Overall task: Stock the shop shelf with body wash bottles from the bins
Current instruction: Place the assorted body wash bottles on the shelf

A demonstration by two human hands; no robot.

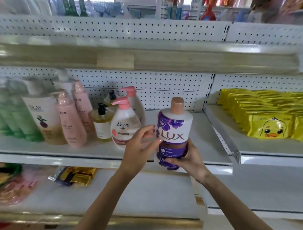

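A white and purple Lux body wash bottle (173, 129) with a tan cap stands upright at the front of the middle shelf (203, 134). My right hand (188, 160) grips its lower part from the right. My left hand (140, 147) is at the bottle's left side, fingers spread, fingertips touching the label. Left of it on the same shelf stand a Dove pump bottle (123, 124), a second pump bottle (134, 102) behind it, an amber pump bottle (101, 125), pink bottles (72, 121), an Olay bottle (43, 117) and green bottles (13, 119).
Yellow duck-print packets (268, 127) fill the neighbouring shelf on the right, whose metal edge (222, 133) juts out near the Lux bottle. Gold-wrapped packets (77, 176) and red bags lie on the lower shelf. The shelf above (149, 59) overhangs the bottles.
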